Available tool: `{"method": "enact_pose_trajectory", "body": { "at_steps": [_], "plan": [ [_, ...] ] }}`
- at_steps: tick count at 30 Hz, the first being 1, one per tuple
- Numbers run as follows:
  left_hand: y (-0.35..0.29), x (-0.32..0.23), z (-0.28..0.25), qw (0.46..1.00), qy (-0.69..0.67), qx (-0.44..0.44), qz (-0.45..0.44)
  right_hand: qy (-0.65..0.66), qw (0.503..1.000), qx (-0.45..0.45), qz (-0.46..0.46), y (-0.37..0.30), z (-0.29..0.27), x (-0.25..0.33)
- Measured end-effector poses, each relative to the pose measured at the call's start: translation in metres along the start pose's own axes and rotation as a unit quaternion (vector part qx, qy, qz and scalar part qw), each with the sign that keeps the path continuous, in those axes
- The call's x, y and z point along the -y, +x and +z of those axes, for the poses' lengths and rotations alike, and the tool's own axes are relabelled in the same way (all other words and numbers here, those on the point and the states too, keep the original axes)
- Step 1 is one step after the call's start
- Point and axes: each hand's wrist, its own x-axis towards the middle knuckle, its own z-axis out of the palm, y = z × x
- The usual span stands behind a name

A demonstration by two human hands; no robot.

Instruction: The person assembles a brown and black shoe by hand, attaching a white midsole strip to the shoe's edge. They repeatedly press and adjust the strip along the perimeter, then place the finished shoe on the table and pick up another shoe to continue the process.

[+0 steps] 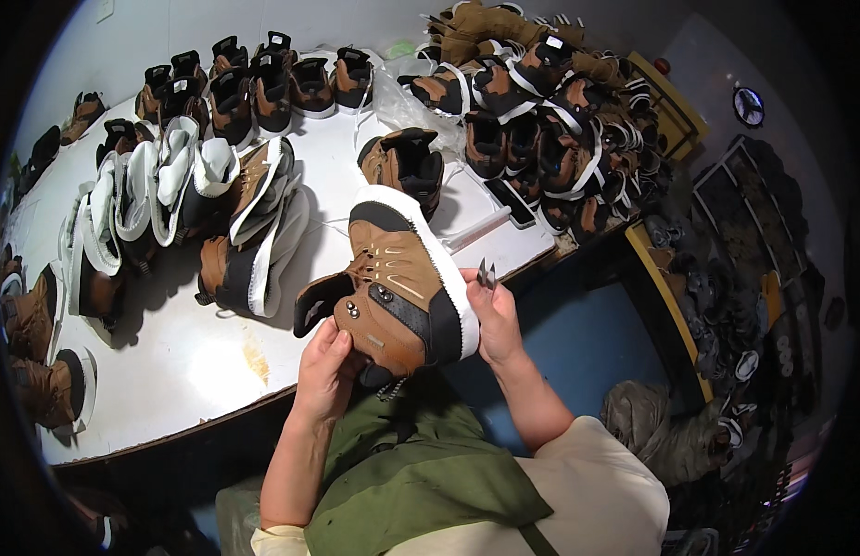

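Note:
A brown and black high-top boot (388,269) is held up over the table's near edge. It lies tilted on its side, toe pointing away, with a stitched white band along its sole edge on the right. My left hand (326,366) is closed on the collar and heel end. On the other side, my right hand (493,320) grips the white sole edge. Two pointed metal blades of what look like small snips (486,274) stick up from the right fingers; the rest of the tool is hidden by the hand.
Behind the held boot stands another brown boot (402,167) on the white table (198,352). Rows of boots (268,88) fill the back, and white-edged uppers (175,176) the left. A large heap of boots (550,130) and a dark phone (511,202) lie at the right.

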Motion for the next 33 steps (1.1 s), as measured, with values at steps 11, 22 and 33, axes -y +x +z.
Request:
{"method": "enact_pose_trajectory", "body": {
  "at_steps": [11,22,33],
  "plan": [
    [0.007,-0.001,0.005,1.000,0.006,-0.003,0.017,-0.162,0.987,0.014,-0.012,-0.024,0.002,0.019],
    [-0.001,0.005,0.002,0.998,0.026,0.041,0.033,-0.104,0.993,0.039,-0.045,-0.031,-0.014,0.003],
    [-0.007,0.020,-0.031,0.995,0.032,0.085,0.031,-0.144,0.963,0.106,-0.200,-0.028,-0.023,-0.005]
  ]
}}
